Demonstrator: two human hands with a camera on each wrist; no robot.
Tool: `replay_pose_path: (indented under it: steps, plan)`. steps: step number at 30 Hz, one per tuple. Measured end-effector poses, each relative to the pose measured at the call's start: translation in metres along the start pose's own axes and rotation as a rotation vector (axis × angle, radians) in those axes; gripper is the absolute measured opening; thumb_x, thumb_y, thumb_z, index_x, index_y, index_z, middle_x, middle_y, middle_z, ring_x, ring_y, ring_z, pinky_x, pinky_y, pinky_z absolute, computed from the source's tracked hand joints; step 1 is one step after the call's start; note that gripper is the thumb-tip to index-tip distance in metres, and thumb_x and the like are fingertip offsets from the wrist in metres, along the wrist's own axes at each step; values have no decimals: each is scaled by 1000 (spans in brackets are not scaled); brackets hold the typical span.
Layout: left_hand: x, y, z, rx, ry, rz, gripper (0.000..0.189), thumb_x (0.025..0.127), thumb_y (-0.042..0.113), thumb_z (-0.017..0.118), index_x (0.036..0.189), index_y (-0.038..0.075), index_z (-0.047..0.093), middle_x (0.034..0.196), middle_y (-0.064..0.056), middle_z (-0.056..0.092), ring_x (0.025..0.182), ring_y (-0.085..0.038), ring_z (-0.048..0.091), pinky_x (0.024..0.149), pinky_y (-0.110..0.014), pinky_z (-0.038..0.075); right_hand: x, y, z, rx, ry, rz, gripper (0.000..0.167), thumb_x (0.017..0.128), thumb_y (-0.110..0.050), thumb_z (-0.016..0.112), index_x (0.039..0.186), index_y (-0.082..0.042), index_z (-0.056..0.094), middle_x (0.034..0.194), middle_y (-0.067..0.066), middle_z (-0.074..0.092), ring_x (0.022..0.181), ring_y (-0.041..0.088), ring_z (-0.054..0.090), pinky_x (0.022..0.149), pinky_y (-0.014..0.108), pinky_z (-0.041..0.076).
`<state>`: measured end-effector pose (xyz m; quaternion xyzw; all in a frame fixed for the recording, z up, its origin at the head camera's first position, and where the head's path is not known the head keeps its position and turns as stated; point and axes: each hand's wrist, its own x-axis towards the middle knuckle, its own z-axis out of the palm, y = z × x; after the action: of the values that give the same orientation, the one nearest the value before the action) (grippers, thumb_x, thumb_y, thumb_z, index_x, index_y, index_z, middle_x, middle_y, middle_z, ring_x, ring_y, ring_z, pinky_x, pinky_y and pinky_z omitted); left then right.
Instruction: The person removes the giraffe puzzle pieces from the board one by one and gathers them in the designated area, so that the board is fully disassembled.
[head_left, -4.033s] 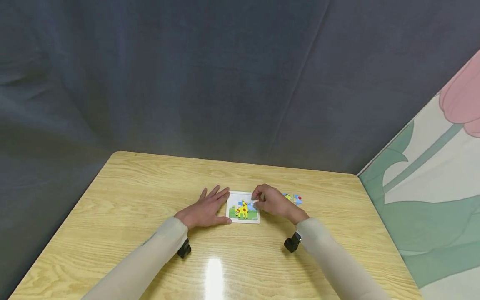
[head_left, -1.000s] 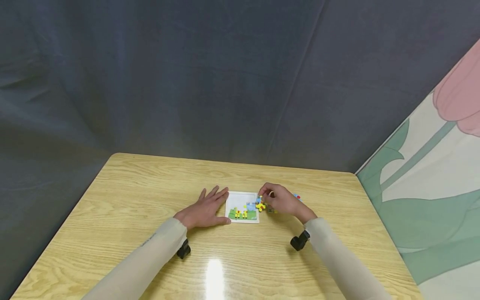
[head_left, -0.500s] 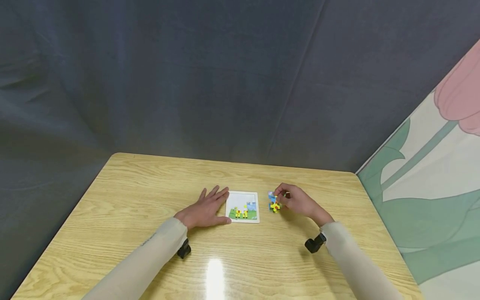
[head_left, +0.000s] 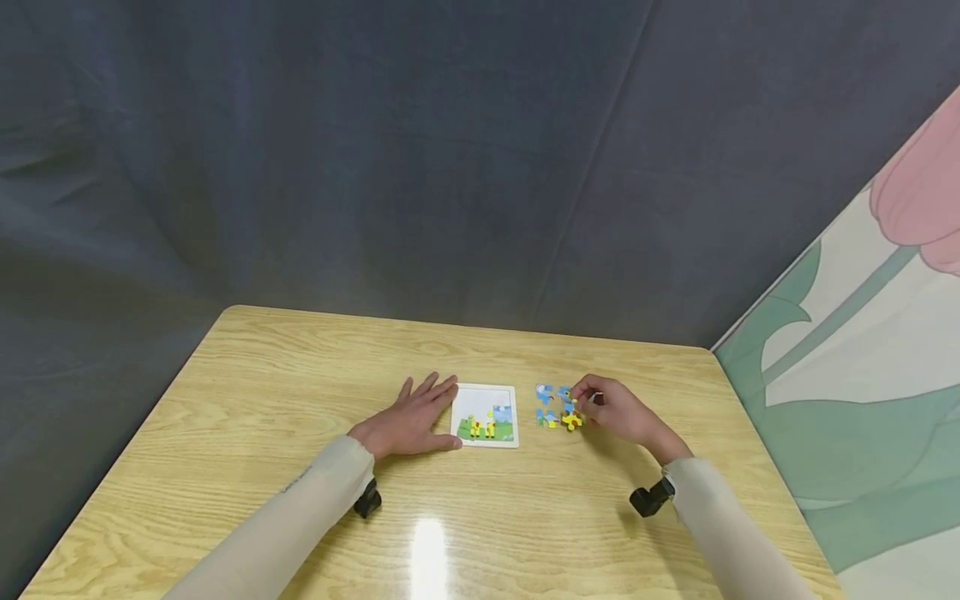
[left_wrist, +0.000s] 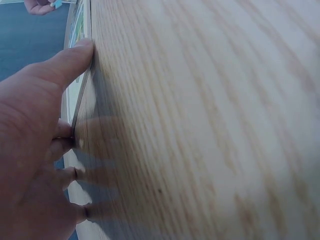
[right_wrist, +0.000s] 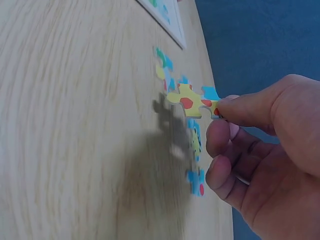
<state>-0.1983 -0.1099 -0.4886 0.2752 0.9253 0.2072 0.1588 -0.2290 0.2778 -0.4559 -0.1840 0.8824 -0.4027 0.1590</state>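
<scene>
My left hand (head_left: 407,422) lies with fingers spread at the left edge of a white puzzle tray (head_left: 480,396). In the left wrist view its thumb (left_wrist: 75,55) touches the tray's side. Several pieces fill the tray's lower part and right side, showing green grass, yellow legs and blue sky; its upper left is bare white. Right of the tray, my right hand (head_left: 618,410) pinches yellow, red-spotted jigsaw pieces (right_wrist: 187,100), apparently joined, between thumb and fingers. The right wrist view shows them raised above the table, casting a shadow. Several loose pieces (head_left: 544,393) lie beneath and beside them.
The wooden table (head_left: 300,367) has a light wood-grain top. A dark curtain (head_left: 420,167) hangs behind its far edge, and a flower-patterned cloth (head_left: 862,358) hangs at the right. Each wrist wears a small black camera (head_left: 651,498).
My right hand has lifted yellow giraffe pieces out of the tray and carried them right, over the loose pieces. My left hand has stayed at the tray's edge.
</scene>
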Motion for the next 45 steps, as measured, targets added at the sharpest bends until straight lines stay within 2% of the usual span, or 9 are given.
replay_pose_path:
  steps: [11, 23, 37, 45]
  plan:
    - [-2, 1, 1, -19, 8, 3, 92, 104, 59, 61, 171, 8, 24, 182, -8, 13, 170, -39, 3, 133, -71, 2, -3, 15, 4, -65, 10, 42, 13, 108, -1, 54, 115, 3, 64, 99, 14, 65, 75, 18, 56, 63, 25, 49]
    - [-2, 0, 3, -6, -1, -10, 92, 104, 61, 60, 172, 12, 22, 182, -4, 10, 170, -35, 1, 134, -68, 1, 3, 14, 9, -150, 32, 52, 12, 107, -1, 55, 112, 1, 66, 93, 10, 65, 70, 14, 52, 59, 25, 45]
    - [0, -1, 1, -6, 7, 2, 92, 104, 59, 61, 171, 9, 23, 182, -7, 11, 170, -37, 2, 133, -70, 2, 8, 9, 10, -152, 35, 17, 13, 108, -3, 57, 115, 0, 67, 99, 13, 68, 71, 12, 50, 59, 23, 44]
    - [0, 0, 0, -9, -2, -7, 93, 104, 59, 61, 172, 11, 21, 182, -5, 10, 170, -35, 0, 134, -68, -1, 16, 5, 14, -129, 23, -12, 12, 107, -4, 60, 116, 0, 67, 103, 13, 68, 69, 11, 49, 59, 23, 43]
